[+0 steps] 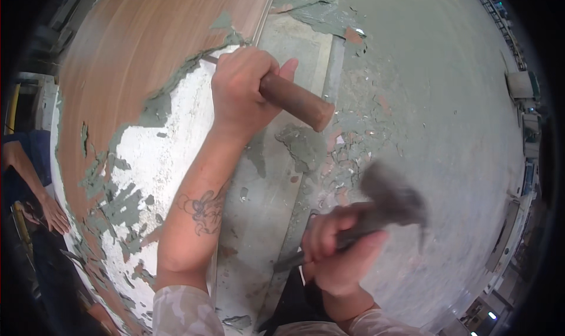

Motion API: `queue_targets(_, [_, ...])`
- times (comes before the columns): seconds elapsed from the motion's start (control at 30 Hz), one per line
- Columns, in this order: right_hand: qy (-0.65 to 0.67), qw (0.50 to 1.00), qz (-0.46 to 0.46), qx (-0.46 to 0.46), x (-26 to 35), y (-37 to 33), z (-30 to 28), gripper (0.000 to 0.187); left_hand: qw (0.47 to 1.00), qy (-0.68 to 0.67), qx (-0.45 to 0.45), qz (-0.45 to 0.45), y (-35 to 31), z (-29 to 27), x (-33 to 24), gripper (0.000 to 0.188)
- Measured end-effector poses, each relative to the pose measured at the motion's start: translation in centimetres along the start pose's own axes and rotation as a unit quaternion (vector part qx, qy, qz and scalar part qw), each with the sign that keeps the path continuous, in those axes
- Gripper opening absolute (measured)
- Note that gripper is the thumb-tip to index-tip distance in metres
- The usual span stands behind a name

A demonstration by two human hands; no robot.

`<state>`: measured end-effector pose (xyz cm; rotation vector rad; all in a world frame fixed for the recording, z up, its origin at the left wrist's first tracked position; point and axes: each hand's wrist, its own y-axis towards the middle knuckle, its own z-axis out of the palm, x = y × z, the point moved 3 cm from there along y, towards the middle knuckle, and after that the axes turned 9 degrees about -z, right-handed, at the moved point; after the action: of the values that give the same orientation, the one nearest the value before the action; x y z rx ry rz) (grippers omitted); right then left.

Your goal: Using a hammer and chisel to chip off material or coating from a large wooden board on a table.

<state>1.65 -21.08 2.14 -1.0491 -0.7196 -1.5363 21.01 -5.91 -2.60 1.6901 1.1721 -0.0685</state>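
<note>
So the left grip (244, 88) is wrapped firmly around a tool with a brown, cylindrical, wooden-looking handle (297, 102), fingers closed and the thumb sticking out past it. The handle's blunt end points down and to the right, and a thin dark blade pokes out the other side of the fist, up by the ragged edge of a torn layer (can't tell whether the tip is actually under it).

The right grip (341, 247) is closed around the shaft of a dark claw hammer (394, 194). It's low and right of the tool, with the head well apart from the handle's end and pretty smeared by blur.

The thing under the left forearm is a big reddish-brown wood-grain panel (147, 35). A large rough white patch (170, 141) is bare on it, fringed with torn grey-green flakes (156, 111). Right beside it runs a long pale grey slab (253, 218) with more scraps on it, then a smooth grey-green floor (435, 100), with crumbly debris (344, 147) scattered close to the slab.

Both arms have pale camouflage sleeves (182, 309). Over on the far left, another person's hand (56, 215) is by the panel's edge, fingers spread.
</note>
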Motion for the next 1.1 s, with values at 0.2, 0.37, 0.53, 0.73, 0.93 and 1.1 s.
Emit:
queue_targets(0.2, [-0.076,0.987,0.129,-0.055,-2.3,2.5,1.9,0.058,1.000,0.018,-0.010,-0.020,-0.2,-0.7,0.9,0.029])
queue_targets(0.37, [0.134,0.979,-0.007,-0.154,-0.4,1.3,-0.7,0.061,1.000,0.007,-0.012,-0.013,0.3,-0.5,0.3,0.025])
queue_targets(0.53, [-0.015,0.987,0.142,-0.068,-1.3,0.9,-0.4,0.062,0.999,0.029,-0.007,-0.027,-0.4,-0.8,0.9,0.025])
queue_targets(0.73, [-0.102,0.991,0.083,-0.010,-3.7,2.4,2.6,0.051,0.999,0.039,0.012,-0.028,-0.3,-0.6,1.3,0.023])
queue_targets(0.93, [0.192,0.974,0.028,-0.118,-3.1,2.6,2.1,0.058,0.999,0.037,0.015,-0.033,0.7,-0.8,1.7,0.019])
queue_targets(1.1, [0.176,0.983,-0.013,-0.054,-1.8,3.6,1.2,0.052,0.999,-0.005,0.010,-0.041,0.2,0.2,0.3,0.024])
